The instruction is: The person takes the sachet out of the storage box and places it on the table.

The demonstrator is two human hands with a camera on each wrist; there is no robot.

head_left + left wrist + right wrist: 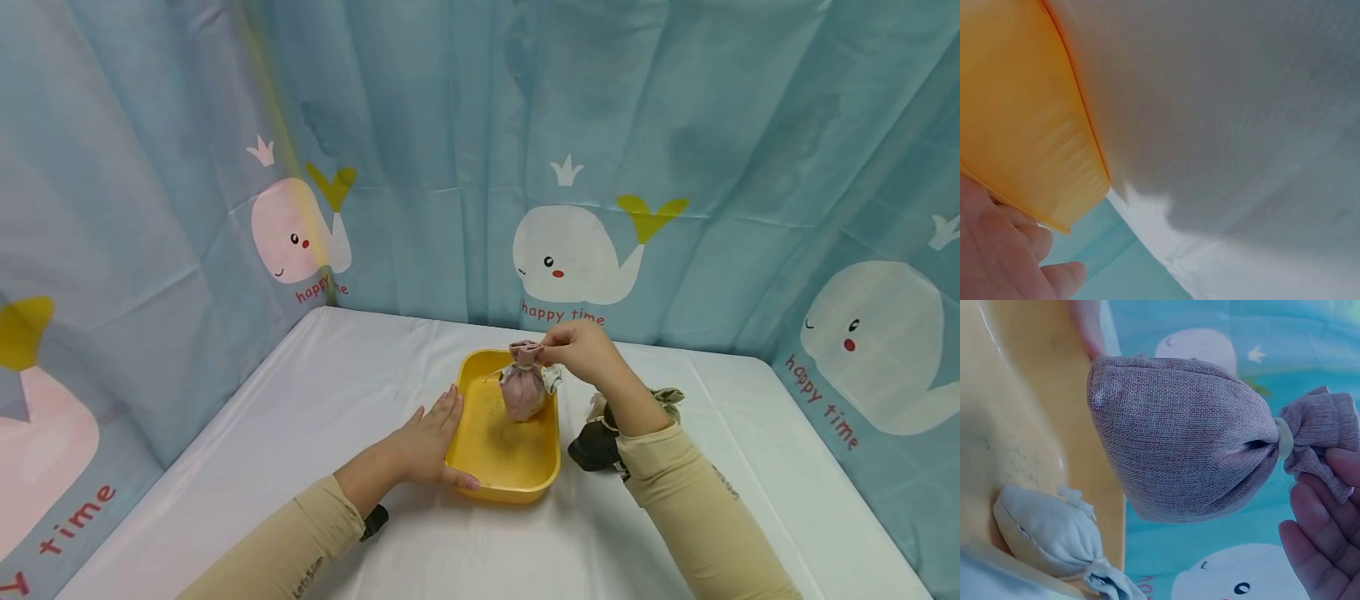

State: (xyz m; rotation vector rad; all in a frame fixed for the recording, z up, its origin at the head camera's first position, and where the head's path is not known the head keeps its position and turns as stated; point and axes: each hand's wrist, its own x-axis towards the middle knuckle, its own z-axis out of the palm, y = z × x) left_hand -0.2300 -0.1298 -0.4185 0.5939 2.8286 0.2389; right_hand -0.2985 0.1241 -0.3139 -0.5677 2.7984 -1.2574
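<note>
My right hand [585, 354] pinches the gathered top of a mauve cloth pouch [522, 392], tied at the neck with a pale band. In the right wrist view the pouch [1179, 437] hangs full and rounded below the fingertips. It is over the far part of a yellow plastic tub [502, 458]. A smaller whitish pouch [1050, 531] lies at the tub's edge, its tied neck over the rim. My left hand [427, 442] rests along the tub's left side, fingers extended against the rim and thumb at the near corner.
Right of the tub, partly hidden by my right forearm, is a green tied cloth pouch [667, 400]. A black device [596, 446] shows under that wrist. A white cloth [300, 433] covers the table, and blue whale-print curtains [450, 167] stand around it.
</note>
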